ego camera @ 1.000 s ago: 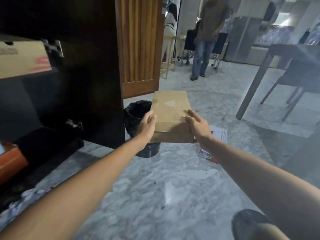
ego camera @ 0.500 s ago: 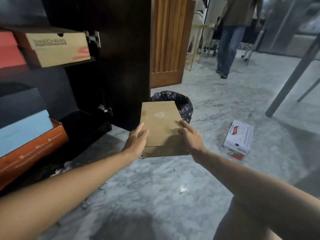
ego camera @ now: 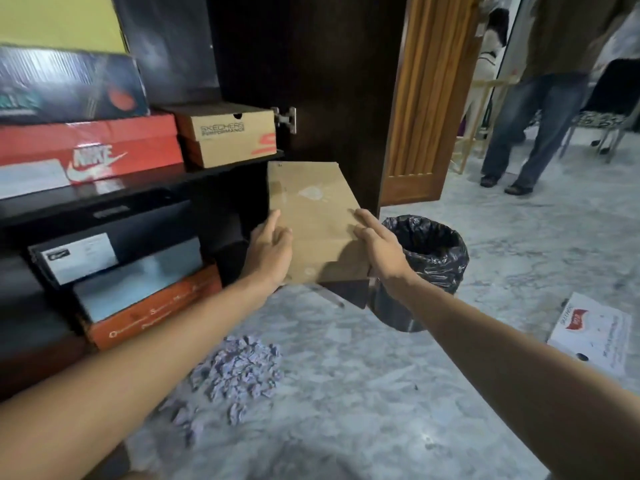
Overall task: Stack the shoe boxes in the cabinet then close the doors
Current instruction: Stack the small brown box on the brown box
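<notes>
You hold the plain brown box (ego camera: pixel 315 223) level between your left hand (ego camera: pixel 268 249) and right hand (ego camera: pixel 375 249), fingers clamped on its two long sides, just in front of the cabinet (ego camera: pixel 311 64) at lower-shelf height. Your palms only pinch the sides, so the box could slip if you tilt it; its far corner may also catch the shelf edge (ego camera: pixel 138 188) above. Right of the cabinet stands a lined bin (ego camera: pixel 429 251). The floor (ego camera: pixel 346 393) is marble, with torn paper bits (ego camera: pixel 239 368) and a white box (ego camera: pixel 592 332) lying on it.
</notes>
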